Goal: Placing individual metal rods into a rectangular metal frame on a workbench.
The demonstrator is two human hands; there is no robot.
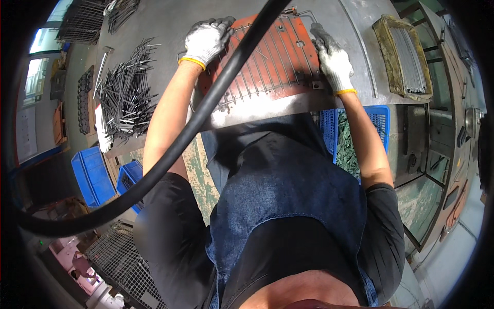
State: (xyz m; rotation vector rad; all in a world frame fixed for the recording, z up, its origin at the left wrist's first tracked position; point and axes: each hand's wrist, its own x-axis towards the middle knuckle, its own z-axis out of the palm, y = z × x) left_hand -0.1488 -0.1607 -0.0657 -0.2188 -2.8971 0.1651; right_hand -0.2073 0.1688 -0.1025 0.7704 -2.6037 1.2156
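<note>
A red jig plate [296,56] lies at the near edge of the grey metal table, with several thin metal rods [267,64] set side by side across it. Both my hands wear white work gloves with grey fingers. My left hand [208,41] is closed on the plate's far left corner. At the right side, my right hand [332,56] grips the plate's edge beside a bent wire handle [307,15]. The undersides of my fingers are hidden. A thick black cable [216,98] crosses the view in front and covers part of the plate.
To the left, a heap of dark metal rods [128,90] lies by a hammer [104,62]. An open-topped box of straight rods [409,59] stands at right. Blue crates [92,175] sit low on the left; a blue basket [381,121] with green pieces is below the table's edge.
</note>
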